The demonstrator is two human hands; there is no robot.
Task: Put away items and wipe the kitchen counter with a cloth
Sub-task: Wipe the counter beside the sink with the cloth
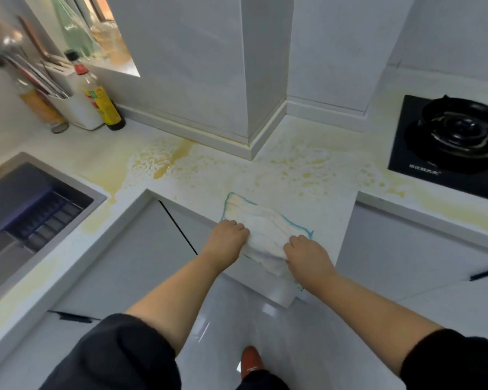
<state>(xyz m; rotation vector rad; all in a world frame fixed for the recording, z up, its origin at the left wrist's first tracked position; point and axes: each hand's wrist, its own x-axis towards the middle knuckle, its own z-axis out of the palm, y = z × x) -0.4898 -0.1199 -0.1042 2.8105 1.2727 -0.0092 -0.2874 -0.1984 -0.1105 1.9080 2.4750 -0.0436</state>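
Observation:
A white cloth with a blue-green hem [262,223] lies over the front corner of the white kitchen counter [316,181], its near part hanging past the edge. My left hand [227,237] grips the cloth's left near edge with curled fingers. At the cloth's right near side, my right hand [307,254] grips it the same way. Yellowish wet stains [164,161] spread over the counter behind and beside the cloth.
A sink with a dark blue rack [37,212] is at the left. A soy sauce bottle [100,99], a white utensil holder [76,108] and an oil bottle [40,105] stand at the back left. A black gas hob [451,142] sits at the right. A white column base [251,147] juts into the counter.

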